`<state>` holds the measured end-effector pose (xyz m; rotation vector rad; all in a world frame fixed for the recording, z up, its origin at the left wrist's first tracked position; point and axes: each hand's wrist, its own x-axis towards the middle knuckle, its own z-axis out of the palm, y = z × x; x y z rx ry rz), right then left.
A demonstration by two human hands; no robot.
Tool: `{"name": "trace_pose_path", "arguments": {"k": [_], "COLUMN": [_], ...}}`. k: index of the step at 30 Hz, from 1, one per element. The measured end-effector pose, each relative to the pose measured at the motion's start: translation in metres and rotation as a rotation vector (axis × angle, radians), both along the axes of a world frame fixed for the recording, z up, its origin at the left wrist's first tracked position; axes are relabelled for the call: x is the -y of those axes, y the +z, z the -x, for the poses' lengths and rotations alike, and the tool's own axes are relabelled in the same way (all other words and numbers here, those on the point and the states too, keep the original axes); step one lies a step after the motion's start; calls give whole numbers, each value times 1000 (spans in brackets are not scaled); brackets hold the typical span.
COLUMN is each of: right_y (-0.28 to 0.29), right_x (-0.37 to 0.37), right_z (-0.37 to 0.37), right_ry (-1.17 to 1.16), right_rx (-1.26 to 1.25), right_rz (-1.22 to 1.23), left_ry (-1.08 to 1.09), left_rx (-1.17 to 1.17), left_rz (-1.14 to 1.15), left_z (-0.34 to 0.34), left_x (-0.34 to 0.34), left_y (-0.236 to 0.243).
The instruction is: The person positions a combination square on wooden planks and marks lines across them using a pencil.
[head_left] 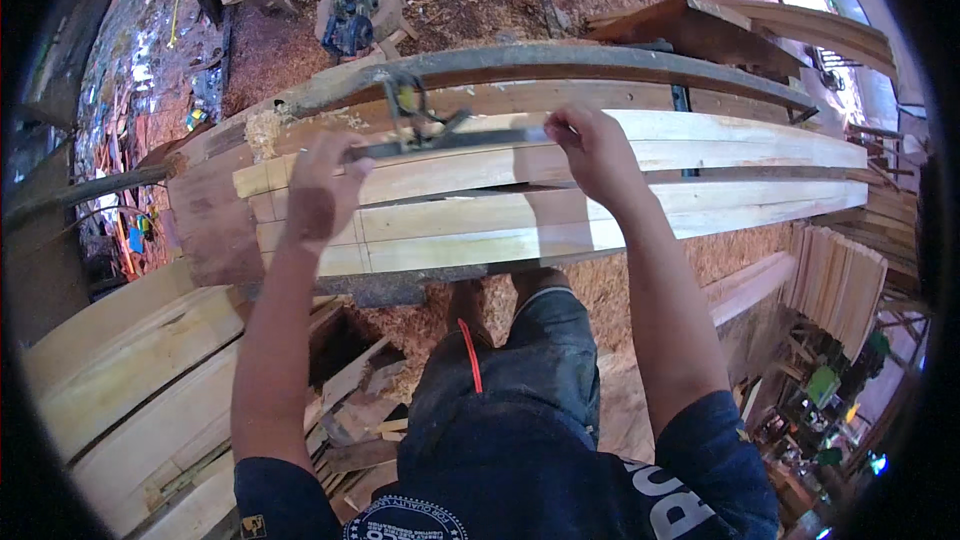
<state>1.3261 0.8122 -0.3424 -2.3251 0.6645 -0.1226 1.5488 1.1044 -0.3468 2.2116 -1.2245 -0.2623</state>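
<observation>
My left hand [325,185] is closed around the near left end of a long, thin, dark straight bar [460,141]. A dark, loop-shaped piece with a yellowish patch [408,102] rises from the bar's left half; its exact kind cannot be told. At the bar's right end my right hand [590,145] has its fingers pinched together on the tip. The bar is held level across pale wooden planks [700,140], which lie side by side on a bench. Dark pencil-like lines cross the planks near their left ends.
Behind the planks runs a weathered timber rail [520,60]. A power tool [350,25] sits on a small stool beyond it. More boards [140,360] are stacked at lower left, with wood scraps [365,420] beside them. Thin slats [835,285] stand at right. Shavings cover the ground.
</observation>
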Motion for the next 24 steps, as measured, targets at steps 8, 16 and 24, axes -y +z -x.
{"name": "trace_pose_path", "arguments": {"k": [8, 16, 24], "right_y": [-40, -49, -81], "right_x": [-5, 1, -21], "right_z": [-25, -19, -23], "right_ry": [53, -63, -258], "right_rx": [88, 52, 97], "right_rz": [9, -1, -107], "left_ry": [-2, -105, -123], "left_rx": [114, 275, 73], "left_rz": [45, 168, 18], "left_z": [-30, -31, -36], "left_x": [-17, -12, -14], "left_y": [-45, -65, -68]}}
